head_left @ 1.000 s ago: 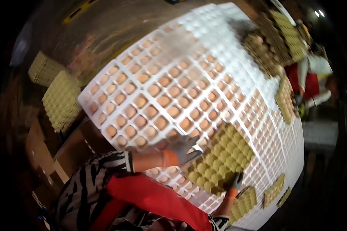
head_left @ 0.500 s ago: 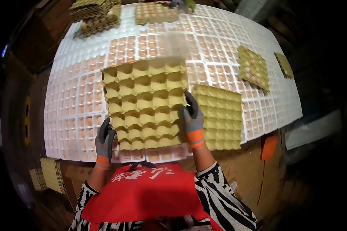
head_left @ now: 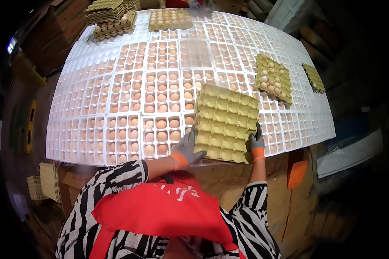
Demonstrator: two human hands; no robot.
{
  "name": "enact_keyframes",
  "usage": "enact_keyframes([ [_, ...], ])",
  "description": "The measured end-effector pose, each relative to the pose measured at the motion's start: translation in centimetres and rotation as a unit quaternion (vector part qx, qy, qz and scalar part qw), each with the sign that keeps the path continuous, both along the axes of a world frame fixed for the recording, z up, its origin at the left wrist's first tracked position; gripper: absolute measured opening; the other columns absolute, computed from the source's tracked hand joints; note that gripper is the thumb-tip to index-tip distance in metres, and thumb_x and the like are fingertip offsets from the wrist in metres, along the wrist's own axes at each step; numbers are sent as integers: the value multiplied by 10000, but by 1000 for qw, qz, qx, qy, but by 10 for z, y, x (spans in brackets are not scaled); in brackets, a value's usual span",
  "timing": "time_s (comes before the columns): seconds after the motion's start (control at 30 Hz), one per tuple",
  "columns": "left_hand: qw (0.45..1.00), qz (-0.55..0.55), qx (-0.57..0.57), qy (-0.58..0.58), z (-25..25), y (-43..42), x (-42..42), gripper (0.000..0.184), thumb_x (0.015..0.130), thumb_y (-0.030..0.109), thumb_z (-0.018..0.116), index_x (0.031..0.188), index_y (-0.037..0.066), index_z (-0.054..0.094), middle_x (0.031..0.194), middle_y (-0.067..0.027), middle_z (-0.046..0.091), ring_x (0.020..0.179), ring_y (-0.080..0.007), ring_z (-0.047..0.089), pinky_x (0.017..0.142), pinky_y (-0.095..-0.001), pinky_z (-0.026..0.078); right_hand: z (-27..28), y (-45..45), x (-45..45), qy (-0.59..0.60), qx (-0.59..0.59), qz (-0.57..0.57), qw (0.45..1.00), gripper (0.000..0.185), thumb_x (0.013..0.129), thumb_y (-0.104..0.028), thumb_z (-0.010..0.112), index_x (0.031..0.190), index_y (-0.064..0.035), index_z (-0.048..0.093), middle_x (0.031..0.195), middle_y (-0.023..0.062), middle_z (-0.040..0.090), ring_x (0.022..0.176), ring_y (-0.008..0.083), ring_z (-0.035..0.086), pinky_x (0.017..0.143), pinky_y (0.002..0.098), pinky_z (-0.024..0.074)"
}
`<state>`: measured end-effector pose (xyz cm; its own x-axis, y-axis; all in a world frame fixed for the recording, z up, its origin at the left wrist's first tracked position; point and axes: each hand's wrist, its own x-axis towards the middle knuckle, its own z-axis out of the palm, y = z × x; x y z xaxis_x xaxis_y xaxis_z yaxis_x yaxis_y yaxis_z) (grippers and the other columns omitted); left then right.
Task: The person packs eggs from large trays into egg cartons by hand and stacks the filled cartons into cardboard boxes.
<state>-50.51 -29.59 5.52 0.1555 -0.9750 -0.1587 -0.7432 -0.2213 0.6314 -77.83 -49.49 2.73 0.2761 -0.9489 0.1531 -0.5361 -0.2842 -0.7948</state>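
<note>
A yellow-green pulp egg tray (head_left: 227, 125) is held at the near edge of the white trays, slightly tilted, with no eggs showing in it. My left hand (head_left: 186, 149), in a grey and orange glove, grips its lower left corner. On its right edge, my right hand (head_left: 256, 142) is closed, gloved the same way. Left of the pulp tray, brown eggs (head_left: 161, 124) sit in the cells of white plastic trays (head_left: 141, 115). Whether a second pulp tray lies under the held one, I cannot tell.
At the back left stands a stack of pulp trays (head_left: 110, 17). Pulp trays with eggs lie at the back (head_left: 170, 19) and right (head_left: 273, 80); another (head_left: 314, 78) is farther right. A person's gloved hand (head_left: 195, 5) shows at the far edge. An orange object (head_left: 297, 174) hangs below the table edge.
The pulp tray between my hands has moved right, from over the eggs to where another pulp tray lay. Both hands have moved right with it. The eggs at front centre are now uncovered.
</note>
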Motion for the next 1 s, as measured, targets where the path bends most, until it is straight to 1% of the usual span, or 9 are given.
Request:
enact_keyframes([
  [0.2,996,65,-35,46,-34,2,-1,892,850,485,609,1445,-62,231,1419,-295,335,1285,-421,374,1081,-449,316,-6,1,-14,-9,142,-56,988,724,882,-162,574,1503,-55,218,1402,195,457,1229,301,496,998,353,407],
  [0.33,997,75,2,36,-66,2,-1,874,818,488,615,1452,-7,274,1416,-266,376,1296,-409,377,1091,-467,290,-24,-10,-20,-30,223,-46,973,568,889,-177,613,1382,11,402,1261,161,558,1085,243,545,924,353,450],
  [0.4,984,75,91,131,-20,-9,15,929,734,445,674,1451,7,280,1364,-253,458,1264,-385,445,1065,-437,347,-28,-15,-24,-104,309,-47,944,493,878,-213,639,1292,-1,475,1170,134,606,945,221,580,813,335,488],
  [0.53,942,104,-134,291,-61,-18,-3,912,669,290,723,1446,55,307,1329,-250,488,1213,-372,493,1060,-428,371,-45,-57,-68,-7,287,36,957,559,894,-247,570,1384,-31,409,1308,159,521,1091,281,538,896,384,461],
  [0.6,933,132,-95,320,-36,-11,-5,933,653,264,729,1448,35,296,1389,-239,430,1265,-369,440,1087,-421,341,39,-17,-33,-50,359,-40,931,564,886,-233,592,1393,-81,395,1253,158,543,1103,257,536,907,399,451],
  [0.67,916,83,-217,326,-45,-13,1,990,649,253,739,1471,24,236,1447,-247,345,1320,-365,374,1109,-415,311,138,42,25,3,377,-143,915,711,913,-308,633,1496,-211,237,1284,199,520,1152,226,520,934,426,440],
  [0.77,911,108,-242,317,-30,10,32,1066,643,257,748,1499,38,153,1470,-263,288,1347,-354,339,1117,-409,293,154,60,52,-181,223,-41,957,590,867,-211,665,1369,-47,402,1227,124,531,1095,280,504,895,432,426],
  [0.93,901,244,-181,310,16,121,105,1199,624,449,847,1479,-17,147,1429,-267,356,1308,-352,400,1075,-381,343,152,121,165,-168,207,59,962,376,837,-137,640,1181,1,578,1141,145,584,1051,285,518,886,433,427],
  [1.0,851,362,-247,289,-28,172,123,1157,641,476,837,1466,-18,194,1400,-254,401,1297,-354,417,1077,-384,351,123,141,211,-169,220,192,941,450,818,-159,667,1223,11,566,1168,148,584,1034,291,518,913,454,416],
])
